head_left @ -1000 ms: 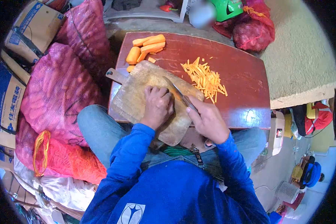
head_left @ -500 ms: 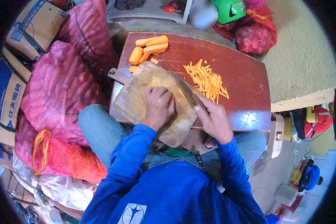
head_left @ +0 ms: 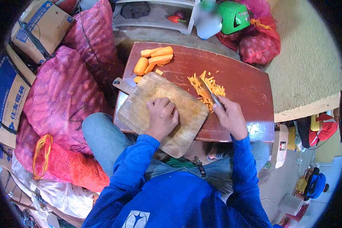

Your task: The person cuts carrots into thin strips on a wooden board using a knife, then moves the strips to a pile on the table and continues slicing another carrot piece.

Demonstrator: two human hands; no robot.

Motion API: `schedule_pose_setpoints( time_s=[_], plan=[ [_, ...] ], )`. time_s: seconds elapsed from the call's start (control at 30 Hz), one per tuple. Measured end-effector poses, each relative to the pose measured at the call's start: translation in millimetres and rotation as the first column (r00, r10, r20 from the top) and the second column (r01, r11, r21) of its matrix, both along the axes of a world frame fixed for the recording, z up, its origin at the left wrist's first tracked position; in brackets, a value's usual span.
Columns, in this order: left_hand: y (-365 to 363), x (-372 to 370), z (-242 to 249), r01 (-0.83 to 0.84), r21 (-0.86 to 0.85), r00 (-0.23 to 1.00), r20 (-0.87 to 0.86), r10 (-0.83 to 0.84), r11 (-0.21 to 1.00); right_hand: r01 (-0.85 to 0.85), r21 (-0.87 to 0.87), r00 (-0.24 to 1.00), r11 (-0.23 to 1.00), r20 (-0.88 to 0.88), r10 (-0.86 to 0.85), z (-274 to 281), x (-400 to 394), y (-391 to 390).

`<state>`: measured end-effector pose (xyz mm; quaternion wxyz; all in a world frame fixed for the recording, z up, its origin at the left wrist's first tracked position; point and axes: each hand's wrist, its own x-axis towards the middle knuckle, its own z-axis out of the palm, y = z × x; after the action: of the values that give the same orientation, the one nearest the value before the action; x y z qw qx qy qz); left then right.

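My right hand (head_left: pixel 230 116) grips a kitchen knife (head_left: pixel 210 91) by its handle. The blade lies over the pile of carrot sticks (head_left: pixel 217 89) on the right of the red-brown table. My left hand (head_left: pixel 163 117) rests on the wooden cutting board (head_left: pixel 148 89) with its fingers curled inward; whatever may be under them is hidden. The board tilts across the table's near left part, its handle pointing to the upper left. Beyond it, several peeled carrot pieces (head_left: pixel 161 59) are heaped at the table's far left corner, with a few small offcuts beside the board.
The low table (head_left: pixel 247 95) stands in front of my crossed legs. On the left are mesh sacks of carrots (head_left: pixel 64 95) and cardboard boxes (head_left: pixel 5 98). A green helmet (head_left: pixel 233 19), a red mesh bag (head_left: pixel 259 45) and a grey shelf (head_left: pixel 152 24) stand beyond the table.
My right hand and the knife have moved right, off the cutting board to the pile of carrot sticks. The orange bits by the blade have left the board. My left hand stays in place.
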<state>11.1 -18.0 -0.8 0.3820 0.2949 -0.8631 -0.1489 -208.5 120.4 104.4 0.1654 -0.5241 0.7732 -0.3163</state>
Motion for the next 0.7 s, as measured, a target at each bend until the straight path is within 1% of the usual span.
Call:
schedule_pose_setpoints(
  time_s=[0.03,0.07,0.13,0.17,0.2,0.27,0.3,0.33,0.4,0.43,0.47,0.53,0.57,0.63,0.67,0.7],
  plan=[
    [0,0,1,0.006,0.007,0.999,0.041,-0.006,1.0,-0.067,0.0,0.997,0.998,0.037,0.067,4,-3,-10],
    [0,0,2,0.006,0.003,0.999,0.039,-0.006,1.0,-0.067,-0.004,0.997,0.998,0.034,0.067,7,-3,-22],
    [1,0,5,0.001,0.036,0.997,0.071,-0.004,0.999,-0.267,-0.008,0.962,0.964,-0.054,0.266,12,0,-50],
    [2,0,5,-0.001,0.035,0.997,0.071,-0.001,0.999,-0.333,-0.018,0.942,0.943,-0.046,0.332,4,-1,-68],
    [2,0,5,-0.002,0.021,0.998,0.06,0.0,1.0,-0.338,-0.021,0.94,0.941,-0.048,0.336,4,1,-82],
    [1,-1,4,-0.011,0.004,0.999,0.047,0.011,1.0,-0.407,-0.017,0.912,0.913,-0.065,0.405,3,8,-108],
    [0,-1,2,-0.002,0.009,0.998,0.062,0.002,1.0,-0.416,-0.089,0.909,0.905,-0.073,0.41,-6,10,-119],
    [1,-1,2,0.009,0.017,0.997,0.077,-0.01,1.0,-0.42,-0.088,0.907,0.903,-0.073,0.415,-9,8,-128],
    [2,-1,2,0.006,0.023,0.996,0.087,-0.008,1.0,-0.413,0.074,0.906,0.908,-0.071,0.417,-8,8,-138],
    [1,-2,3,0.003,0.024,0.995,0.095,-0.005,1.0,-0.421,0.075,0.905,0.904,-0.036,0.424,-1,5,-135],
    [0,-2,3,-0.001,0.029,0.996,0.092,-0.002,1.0,-0.424,0.08,0.903,0.902,-0.037,0.428,5,4,-128],
    [1,1,5,0.012,0.048,0.996,0.088,-0.016,0.999,-0.382,0.048,0.922,0.923,-0.047,0.384,18,2,-104],
    [0,1,5,0.009,0.052,0.996,0.086,-0.014,0.999,-0.359,0.072,0.932,0.931,-0.021,0.361,27,2,-87],
    [-1,-2,4,0.02,0.021,1.0,-0.013,-0.02,1.0,-0.315,0.02,0.949,0.949,-0.008,0.315,33,4,-49],
    [0,-2,6,0.022,0.027,1.0,-0.013,-0.022,0.999,-0.312,0.026,0.95,0.95,-0.005,0.313,39,8,-30],
    [1,-3,9,0.009,0.025,0.999,-0.046,-0.008,1.0,-0.271,0.083,0.962,0.959,0.04,0.269,46,13,-12]
  ],
)
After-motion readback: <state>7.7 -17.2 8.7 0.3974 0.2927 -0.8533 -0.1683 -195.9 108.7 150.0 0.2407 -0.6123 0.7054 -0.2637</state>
